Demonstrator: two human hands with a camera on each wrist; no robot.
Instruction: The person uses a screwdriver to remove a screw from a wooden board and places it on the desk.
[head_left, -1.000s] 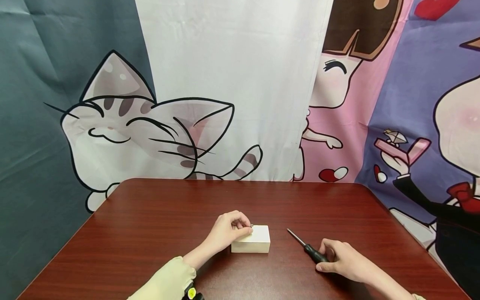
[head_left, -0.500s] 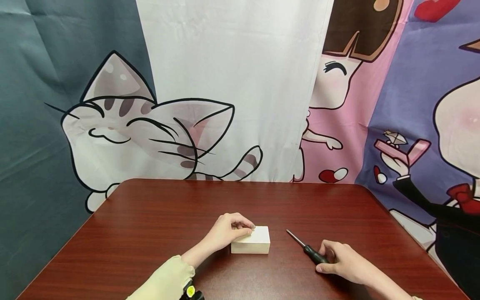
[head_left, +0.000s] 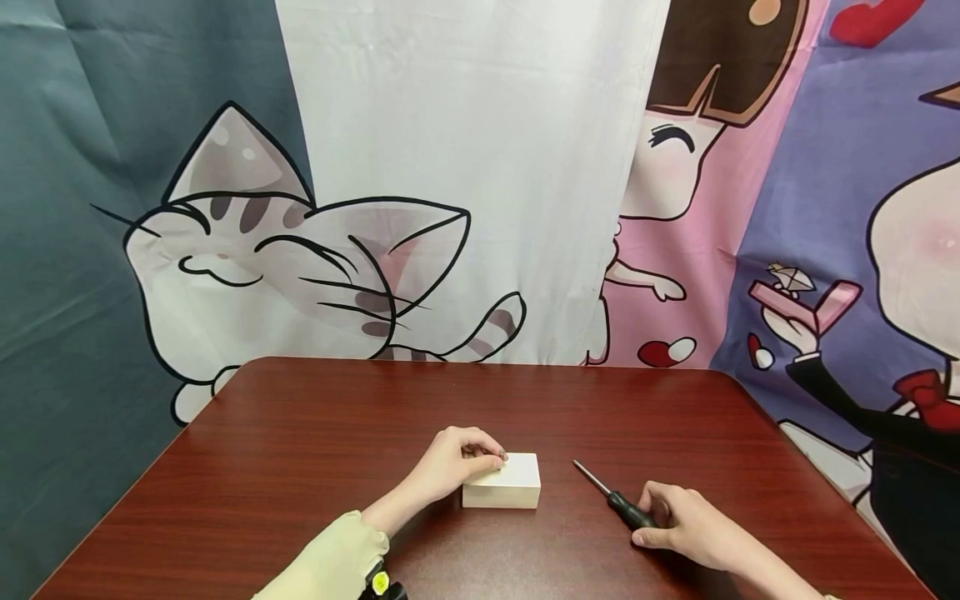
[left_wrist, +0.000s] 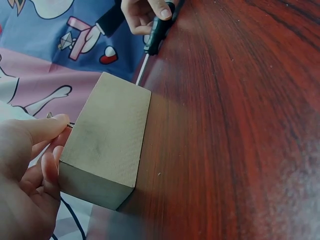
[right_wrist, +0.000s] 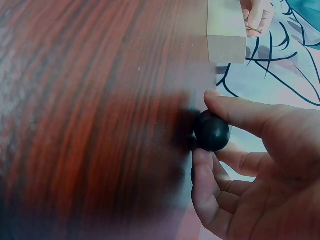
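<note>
A pale rectangular block [head_left: 501, 497], likely wood, lies on the table. My left hand [head_left: 447, 464] is at its top left, pinching a small metal screw [left_wrist: 71, 125] between thumb and fingers. Threads meet the block's top face in the left wrist view, while the fingers cover much of the shank. How deep the tip sits cannot be seen. To the right, my right hand [head_left: 690, 521] grips the black handle of a screwdriver [head_left: 628, 509] between thumb and fingers. Low over the table, its metal shaft points away and to the left, apart from the block.
The reddish-brown wooden table [head_left: 337, 400] has rounded far corners. Behind it hangs a cartoon-printed cloth [head_left: 480, 125]. A black device with a yellow spot [head_left: 381, 582] is on the left wrist, by a pale yellow sleeve [head_left: 330, 558].
Left fingertips at the screw moved slightly right, then back left. Block, screwdriver and right hand stay nearly where they were.
</note>
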